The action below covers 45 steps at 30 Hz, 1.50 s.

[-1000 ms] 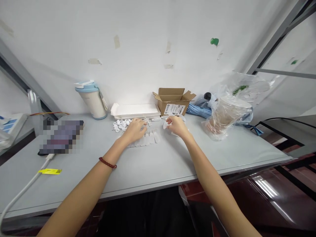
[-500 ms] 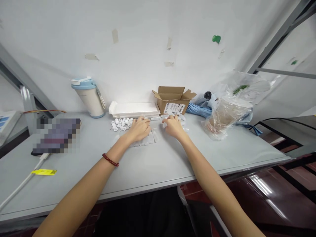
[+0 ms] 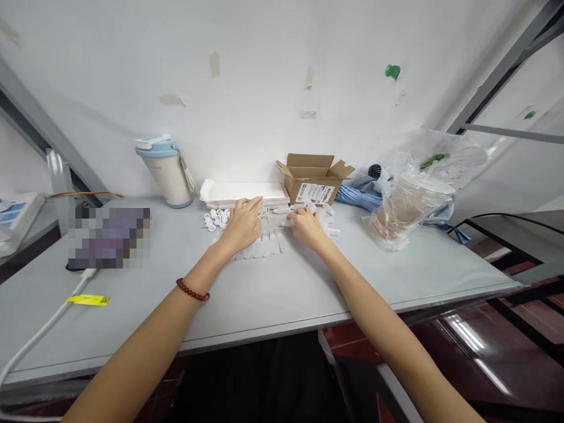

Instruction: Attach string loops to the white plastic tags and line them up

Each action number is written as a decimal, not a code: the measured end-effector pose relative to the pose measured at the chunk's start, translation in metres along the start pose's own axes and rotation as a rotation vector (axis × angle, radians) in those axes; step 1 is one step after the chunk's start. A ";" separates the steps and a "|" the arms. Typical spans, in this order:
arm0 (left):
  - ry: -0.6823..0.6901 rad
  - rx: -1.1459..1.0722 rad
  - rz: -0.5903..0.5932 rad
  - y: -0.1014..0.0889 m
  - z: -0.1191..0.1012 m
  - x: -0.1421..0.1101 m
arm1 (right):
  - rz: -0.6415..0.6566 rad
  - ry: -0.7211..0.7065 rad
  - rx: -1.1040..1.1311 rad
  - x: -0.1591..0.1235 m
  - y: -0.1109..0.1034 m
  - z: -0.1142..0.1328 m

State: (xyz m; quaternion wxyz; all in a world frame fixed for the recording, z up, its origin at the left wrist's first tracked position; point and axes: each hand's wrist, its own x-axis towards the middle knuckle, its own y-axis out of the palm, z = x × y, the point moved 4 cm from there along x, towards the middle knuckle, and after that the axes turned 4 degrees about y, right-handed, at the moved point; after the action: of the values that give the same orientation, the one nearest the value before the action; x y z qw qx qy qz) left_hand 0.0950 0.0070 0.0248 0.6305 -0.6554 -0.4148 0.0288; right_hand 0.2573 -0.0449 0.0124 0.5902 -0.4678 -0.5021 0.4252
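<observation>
On the table (image 3: 273, 299), a row of translucent pieces (image 3: 266, 245) is laid crosswise, its left part overlapped by the left hand (image 3: 241, 228), its right end neared by the right hand (image 3: 308, 228) — whether anything is gripped by either cannot be told.

Looking like a small workshop; showing loose white pieces (image 3: 215, 219) left of the open carton (image 3: 315, 192), metal framing (image 3: 503, 69) to its right.

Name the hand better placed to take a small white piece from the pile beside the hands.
Left, I'd judge: the left hand is beside the small white pieces; the right hand is farther off, beyond it.
</observation>
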 end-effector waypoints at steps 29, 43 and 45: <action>0.041 -0.335 -0.140 -0.009 -0.035 -0.010 | -0.200 -0.034 0.654 -0.009 -0.026 0.017; 0.239 -0.206 -0.137 -0.005 -0.043 -0.014 | -0.182 -0.038 0.786 -0.012 -0.021 0.021; 0.247 -0.227 -0.160 -0.007 -0.042 -0.014 | -0.194 -0.055 0.779 -0.012 -0.021 0.021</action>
State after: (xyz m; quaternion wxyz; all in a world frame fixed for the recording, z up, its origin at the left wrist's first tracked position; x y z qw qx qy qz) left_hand 0.1061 -0.0361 0.0323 0.5990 -0.6858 -0.3858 -0.1489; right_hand 0.2360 -0.0578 0.0316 0.7470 -0.1480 -0.3611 0.5383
